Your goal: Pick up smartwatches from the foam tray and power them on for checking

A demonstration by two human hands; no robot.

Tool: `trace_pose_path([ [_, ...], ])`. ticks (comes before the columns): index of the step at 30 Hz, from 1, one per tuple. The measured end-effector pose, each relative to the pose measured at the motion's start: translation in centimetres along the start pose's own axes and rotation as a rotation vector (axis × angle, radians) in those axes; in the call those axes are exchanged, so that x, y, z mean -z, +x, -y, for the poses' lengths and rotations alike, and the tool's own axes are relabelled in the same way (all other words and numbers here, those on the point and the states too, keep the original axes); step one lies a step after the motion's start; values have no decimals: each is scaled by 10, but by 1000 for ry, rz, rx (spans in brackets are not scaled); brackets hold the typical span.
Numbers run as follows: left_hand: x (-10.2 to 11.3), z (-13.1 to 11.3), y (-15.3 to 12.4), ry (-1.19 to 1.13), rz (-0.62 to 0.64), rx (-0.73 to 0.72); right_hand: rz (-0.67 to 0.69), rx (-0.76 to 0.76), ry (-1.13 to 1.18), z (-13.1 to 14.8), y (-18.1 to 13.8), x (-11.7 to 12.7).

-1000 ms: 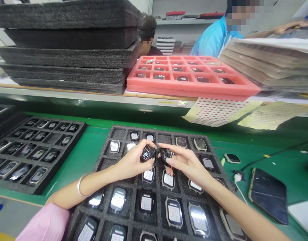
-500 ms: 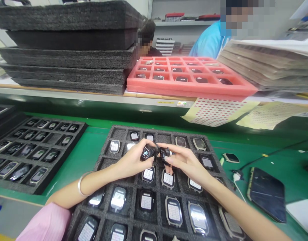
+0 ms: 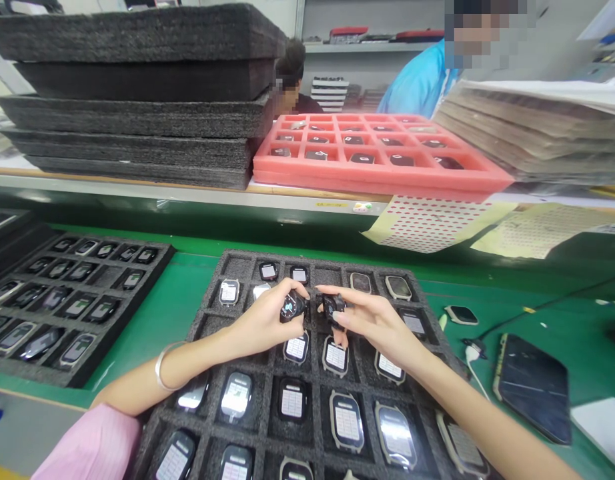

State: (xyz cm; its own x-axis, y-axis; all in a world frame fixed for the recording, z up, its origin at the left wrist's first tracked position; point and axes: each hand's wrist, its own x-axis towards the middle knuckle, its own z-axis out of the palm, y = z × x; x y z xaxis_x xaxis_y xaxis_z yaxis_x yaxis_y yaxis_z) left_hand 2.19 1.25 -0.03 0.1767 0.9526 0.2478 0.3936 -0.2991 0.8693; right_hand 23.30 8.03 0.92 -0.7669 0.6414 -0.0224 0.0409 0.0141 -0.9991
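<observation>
My left hand [image 3: 275, 310] pinches a black smartwatch [image 3: 290, 306] whose round dial is lit. Close beside it on the right, my right hand [image 3: 362, 313] grips a second black smartwatch [image 3: 332, 308], seen from the side, its screen turned partly away. A small gap separates the two. Both hands hover over a dark foam tray [image 3: 260, 373] divided into compartments. Most compartments hold strapless smartwatches, many with lit white screens, such as a black-framed watch [image 3: 292, 400] and a silver-framed watch [image 3: 346, 421].
Another foam tray of watches [image 3: 72, 287] lies at left. A loose watch [image 3: 461, 315], a cable [image 3: 480, 373] and a dark phone-like device [image 3: 533, 387] rest at right. On the shelf stand stacked black foam trays [image 3: 137, 87] and a pink foam tray [image 3: 382, 180]. Two people are beyond.
My right hand has shifted slightly right with its watch, widening the gap between the two. The left-hand watch has turned a little.
</observation>
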Motion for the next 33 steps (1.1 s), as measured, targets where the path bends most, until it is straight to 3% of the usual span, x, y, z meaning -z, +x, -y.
trace_pose_path([
  [11,2,-1,0,-12,-70,16,-33,7,65,1,-3,3],
  [17,1,3,2,-43,-48,35,-58,-39,217,2,3,-6],
  [22,-2,5,1,-174,51,146,-44,-92,292,1,5,-9],
  [33,-4,9,5,-674,60,236,-114,-72,267,1,4,-13],
])
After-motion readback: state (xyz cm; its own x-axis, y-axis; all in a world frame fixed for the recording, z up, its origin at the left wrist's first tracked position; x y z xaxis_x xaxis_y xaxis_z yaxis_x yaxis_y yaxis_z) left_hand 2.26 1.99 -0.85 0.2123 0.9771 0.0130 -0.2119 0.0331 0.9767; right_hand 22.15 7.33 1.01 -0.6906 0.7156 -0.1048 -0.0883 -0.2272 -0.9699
